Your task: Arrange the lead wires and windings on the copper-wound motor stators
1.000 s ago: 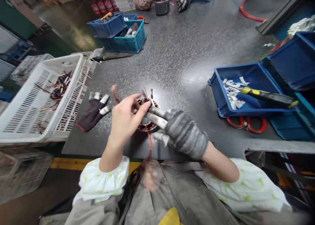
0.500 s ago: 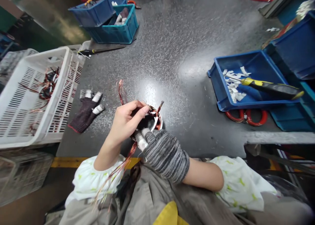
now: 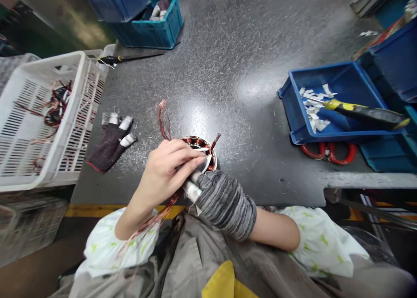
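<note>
A ring-shaped motor stator [image 3: 213,161] with copper windings and white insulation stands just above the table's front edge, partly hidden by my hands. My left hand [image 3: 169,163] is bare; its thumb and fingers are pinched together on a white strip [image 3: 206,163] at the ring's inner side. My right hand [image 3: 224,200], in a grey striped glove with white-taped fingertips, grips the near side of the stator. Loose copper wires [image 3: 163,120] rise beyond my left hand, and another bundle trails toward my lap. A short dark-tipped lead [image 3: 215,142] sticks up on the right.
At left lie a dark glove [image 3: 109,141] with taped fingertips and a white crate [image 3: 83,81] holding wound parts. A blue tray [image 3: 345,135] at right carries a yellow-black screwdriver [image 3: 361,110] and white scraps. Red-handled tool [image 3: 340,153] below it; teal bin [image 3: 156,35] behind.
My left hand's fingers have moved down and inward from the stator's top rim to its inner side, uncovering the upper windings. My right hand keeps its grip. The view has shifted slightly.
</note>
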Demonstrator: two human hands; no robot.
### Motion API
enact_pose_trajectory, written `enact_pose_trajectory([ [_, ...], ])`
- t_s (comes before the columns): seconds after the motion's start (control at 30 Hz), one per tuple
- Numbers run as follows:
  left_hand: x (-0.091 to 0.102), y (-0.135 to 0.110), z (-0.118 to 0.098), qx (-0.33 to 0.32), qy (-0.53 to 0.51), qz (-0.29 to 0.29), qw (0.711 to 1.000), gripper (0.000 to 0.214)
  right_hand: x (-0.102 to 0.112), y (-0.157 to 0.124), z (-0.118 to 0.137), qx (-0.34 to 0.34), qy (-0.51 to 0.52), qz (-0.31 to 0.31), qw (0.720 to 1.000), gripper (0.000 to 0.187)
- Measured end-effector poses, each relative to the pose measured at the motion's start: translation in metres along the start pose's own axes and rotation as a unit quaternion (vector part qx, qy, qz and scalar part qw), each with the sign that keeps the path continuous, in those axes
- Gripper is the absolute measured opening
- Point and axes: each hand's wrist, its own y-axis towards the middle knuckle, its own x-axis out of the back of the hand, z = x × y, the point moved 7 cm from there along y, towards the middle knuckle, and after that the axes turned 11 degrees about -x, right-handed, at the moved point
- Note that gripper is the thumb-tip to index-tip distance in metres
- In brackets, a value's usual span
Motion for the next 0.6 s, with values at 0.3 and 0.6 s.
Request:
enact_pose_trajectory([
  [0.3, -0.009, -0.036, -0.013, -0.107, 0.064, -0.027, 0.992, 0.021, 0.099, -0.008, -0.033, -0.019, 0.090, -0.100, 0.991, 0.012],
  [0.6, -0.015, -0.034, -0.024, -0.171, 0.120, -0.012, 0.978, 0.019, 0.099, 0.077, -0.091, -0.045, -0.001, 0.212, 0.976, 0.041],
])
